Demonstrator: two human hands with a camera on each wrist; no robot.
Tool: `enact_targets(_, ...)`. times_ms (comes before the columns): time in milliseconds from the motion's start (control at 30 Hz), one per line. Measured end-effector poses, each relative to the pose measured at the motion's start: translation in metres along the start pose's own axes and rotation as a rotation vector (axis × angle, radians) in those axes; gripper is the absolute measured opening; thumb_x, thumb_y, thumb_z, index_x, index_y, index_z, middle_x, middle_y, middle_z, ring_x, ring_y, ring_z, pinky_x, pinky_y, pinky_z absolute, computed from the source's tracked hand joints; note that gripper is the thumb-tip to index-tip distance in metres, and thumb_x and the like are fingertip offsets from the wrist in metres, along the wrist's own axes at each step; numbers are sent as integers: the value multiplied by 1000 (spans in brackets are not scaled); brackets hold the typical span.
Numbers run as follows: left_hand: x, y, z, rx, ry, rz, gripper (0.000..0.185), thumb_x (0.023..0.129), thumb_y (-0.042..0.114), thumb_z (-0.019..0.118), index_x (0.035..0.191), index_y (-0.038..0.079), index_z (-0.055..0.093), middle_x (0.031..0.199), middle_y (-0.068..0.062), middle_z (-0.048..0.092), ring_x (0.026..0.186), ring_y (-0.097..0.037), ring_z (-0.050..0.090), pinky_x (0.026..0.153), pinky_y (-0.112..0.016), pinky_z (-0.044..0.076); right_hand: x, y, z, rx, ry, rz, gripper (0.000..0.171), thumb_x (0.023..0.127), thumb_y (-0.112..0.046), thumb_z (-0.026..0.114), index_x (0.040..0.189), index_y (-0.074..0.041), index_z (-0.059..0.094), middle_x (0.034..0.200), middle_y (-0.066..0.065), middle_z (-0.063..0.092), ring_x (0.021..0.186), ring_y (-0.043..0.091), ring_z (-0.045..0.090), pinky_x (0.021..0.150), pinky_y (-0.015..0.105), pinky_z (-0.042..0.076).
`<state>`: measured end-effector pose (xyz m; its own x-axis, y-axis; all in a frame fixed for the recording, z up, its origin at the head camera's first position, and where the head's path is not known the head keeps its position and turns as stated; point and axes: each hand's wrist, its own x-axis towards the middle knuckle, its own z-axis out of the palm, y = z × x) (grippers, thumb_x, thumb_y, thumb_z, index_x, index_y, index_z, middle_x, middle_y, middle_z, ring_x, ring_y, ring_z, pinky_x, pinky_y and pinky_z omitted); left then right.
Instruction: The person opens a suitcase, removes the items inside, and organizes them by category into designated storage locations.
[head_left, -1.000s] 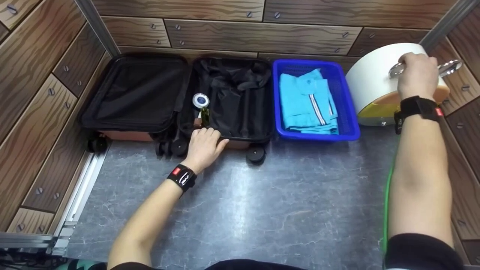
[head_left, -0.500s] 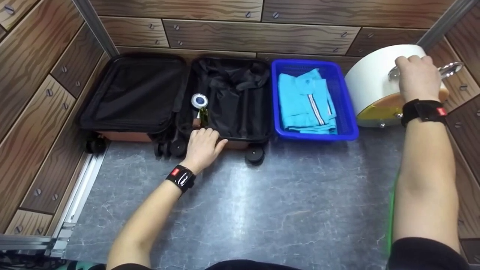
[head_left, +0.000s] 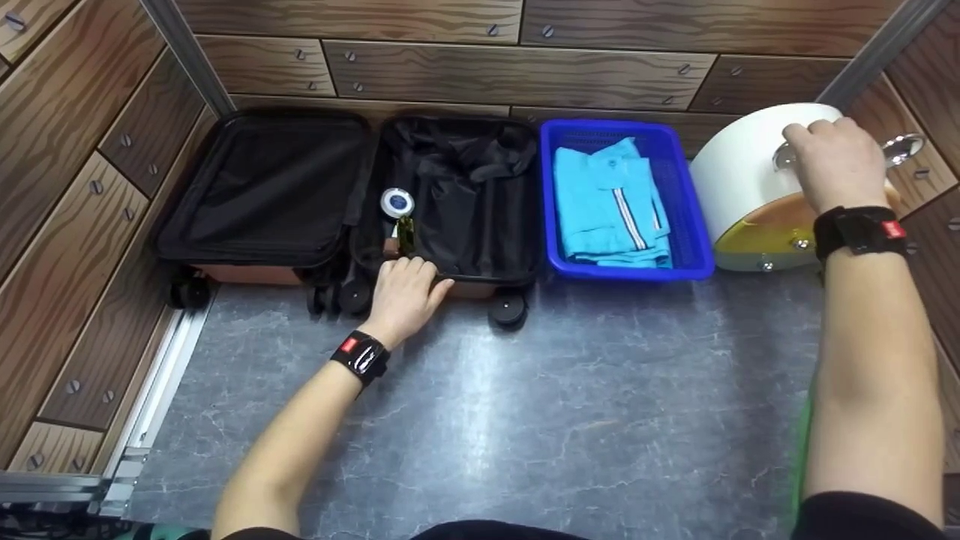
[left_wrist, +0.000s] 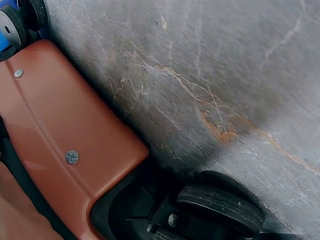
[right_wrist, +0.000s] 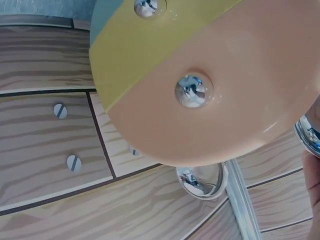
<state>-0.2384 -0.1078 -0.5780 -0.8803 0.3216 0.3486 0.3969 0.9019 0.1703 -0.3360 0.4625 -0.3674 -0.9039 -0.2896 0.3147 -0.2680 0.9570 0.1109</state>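
My left hand [head_left: 405, 296] lies over the front rim of the suitcase [head_left: 491, 225], fingers bent over the edge and thumb along the outside. Inside that black-lined half, near the hand, are a small round white tin [head_left: 397, 202] and a dark glass bottle [head_left: 406, 235]. At the far right, my right hand [head_left: 841, 166] grips the chrome handle [head_left: 904, 148] of a white drum-shaped case [head_left: 757, 154]. Its round face [right_wrist: 240, 100] carries orange, yellow and green bands with chrome knobs in the right wrist view. The right fingertips are hidden in the head view.
A blue basket [head_left: 681, 217] with folded turquoise clothing [head_left: 604, 206] stands between the suitcase and the white case. The zipped suitcase half [head_left: 277, 187] lies at left. Wood-patterned walls [head_left: 420, 71] enclose the grey marbled surface [head_left: 562, 390]; black wheels [head_left: 508, 308] stick out in front.
The right hand and the white case have shifted slightly toward me, with the forearm moving a little right. The left hand has stayed on the suitcase rim.
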Motion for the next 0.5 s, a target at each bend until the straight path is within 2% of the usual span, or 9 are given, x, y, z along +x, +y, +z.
enact_targets(133, 0, 0, 0, 3, -16, -5, 44, 105, 50, 49, 92, 10, 61, 89, -9, 59, 89, -32, 57, 85, -48, 41, -6, 2, -4, -9, -28, -43, 34, 85, 17, 51, 113, -1, 56, 99, 33, 58, 92, 56, 50, 72, 70, 44)
enact_targets(500, 0, 1, 1, 15, -28, -14, 45, 106, 51, 48, 92, 10, 61, 91, -9, 59, 90, -32, 56, 85, -47, 41, -26, -3, -14, -22, -35, -126, 39, 76, 21, 55, 107, -3, 52, 90, 28, 56, 87, 53, 51, 69, 65, 45)
